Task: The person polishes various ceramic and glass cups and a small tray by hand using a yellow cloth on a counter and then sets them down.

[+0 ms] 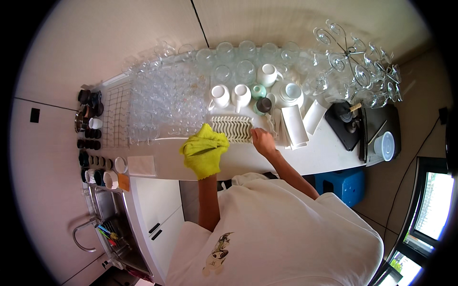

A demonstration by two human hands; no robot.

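Observation:
A yellow-green cloth (204, 152) covers my left hand (205, 153) completely, so its fingers are hidden. Just right of the cloth lies a cream plastic rack with wavy slots (232, 128). My right hand (263, 142) is at that rack's right end with its fingers curled; whether it grips the rack's edge cannot be told. Behind the rack stand two white mugs (219, 95), and beside them a small mint cup (258, 91) and a dark-topped cup (263, 105). White rectangular dishes (295, 125) lie stacked to the right of my right hand.
Many clear glasses (168, 100) crowd the counter's left part, with larger ones (247, 71) along the back. A metal stand holds stemmed glasses (347, 53) at back right. Black trays (345, 125) lie at right. A sink (121, 228) is at far left, a blue stool (340, 186) below the counter.

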